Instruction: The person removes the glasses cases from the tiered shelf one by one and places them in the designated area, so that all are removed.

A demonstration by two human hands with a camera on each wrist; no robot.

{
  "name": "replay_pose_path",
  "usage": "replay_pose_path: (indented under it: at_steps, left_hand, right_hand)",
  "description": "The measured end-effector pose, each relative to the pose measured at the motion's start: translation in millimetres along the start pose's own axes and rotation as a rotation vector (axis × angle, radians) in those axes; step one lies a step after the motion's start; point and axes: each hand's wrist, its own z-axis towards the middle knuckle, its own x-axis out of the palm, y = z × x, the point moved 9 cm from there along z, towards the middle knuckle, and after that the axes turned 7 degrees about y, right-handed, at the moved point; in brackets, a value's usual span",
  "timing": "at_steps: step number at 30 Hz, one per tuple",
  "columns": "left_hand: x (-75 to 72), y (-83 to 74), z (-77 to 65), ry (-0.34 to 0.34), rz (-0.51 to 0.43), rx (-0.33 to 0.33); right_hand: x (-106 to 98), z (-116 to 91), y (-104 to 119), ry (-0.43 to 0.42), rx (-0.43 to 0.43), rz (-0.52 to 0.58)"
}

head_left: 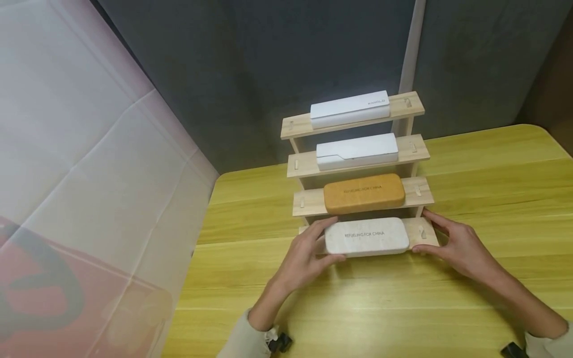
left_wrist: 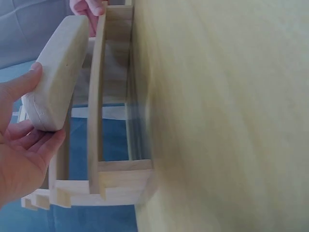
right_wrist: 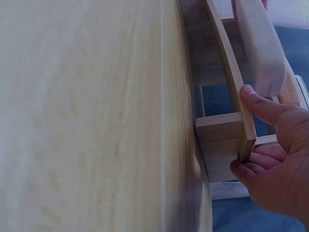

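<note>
My left hand (head_left: 302, 258) holds a white glasses case (head_left: 367, 236) marked "REFUELING FOR CHINA" by its left end, thumb on the near edge and fingers on the far side. In the left wrist view the case (left_wrist: 57, 72) is tilted above the lowest board (left_wrist: 96, 96) of a wooden step rack. My right hand (head_left: 470, 248) grips the right end of that lowest board (head_left: 427, 232). Its thumb (right_wrist: 256, 101) lies along the board's front edge, with the other fingers curled below in the right wrist view.
On the steps behind rest a tan glasses case (head_left: 364, 194), a white case (head_left: 357, 150) with a flap, and another white case (head_left: 350, 110) on top. The rack stands on a wooden table (head_left: 371, 308) against a dark grey panel (head_left: 268, 74). A pale sheet (head_left: 112, 124) hangs at left.
</note>
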Motion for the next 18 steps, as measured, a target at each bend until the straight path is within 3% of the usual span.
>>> replay_pose_path:
  at_steps: [11,18]
  left_hand:
    - [-32.5,-25.3,-10.0,-0.037,-0.135,0.133]
    - [-61.6,-29.6,-16.1,-0.054,-0.194,0.123]
  right_hand:
    - [0.0,-0.8,-0.3,0.000,0.003,0.000]
    - [-0.1,-0.1,-0.4,0.002,0.001,-0.008]
